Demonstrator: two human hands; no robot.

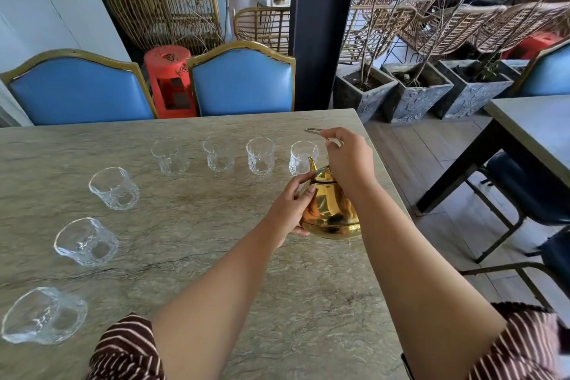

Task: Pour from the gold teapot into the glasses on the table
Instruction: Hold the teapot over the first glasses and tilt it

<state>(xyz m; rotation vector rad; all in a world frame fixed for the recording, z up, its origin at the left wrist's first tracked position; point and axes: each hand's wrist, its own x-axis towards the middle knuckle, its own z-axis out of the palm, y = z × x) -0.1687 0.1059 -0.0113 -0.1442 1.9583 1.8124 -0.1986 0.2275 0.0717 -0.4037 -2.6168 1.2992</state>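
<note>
Pale stone-patterned table (185, 244) fills the lower view, with two blue chairs (243, 83) along its far edge, a red stool (169, 80) between them, and rattan chairs (166, 6) and stone planters (416, 92) behind.

On the right part of the table is the teapot (331, 210), gold and shiny, its spout (312, 162) pointing away toward the far row of glasses. Whether its base touches the table cannot be told. The right hand (348, 160) is above the pot, fingers closed on the thin wire handle (314, 132), which sticks out just past the fingertips. The left hand (293, 203) is against the pot's left flank, fingers curled onto the shoulder near the lid, thumb low near the base.

Just beyond the spout and the left fingertips stands the nearest glass (303, 158), upright and clear; the spout tip overlaps it in view. Further left of the fingers the same row runs on: a second glass (260, 156), a third (219, 154) and a fourth (170, 158), all upright and apart. Well left of the hands three wider tumblers run toward the near edge: one (114, 188), one (86, 241) and one (43, 315) by the left striped sleeve (129, 348). No liquid can be made out in any glass.
</note>
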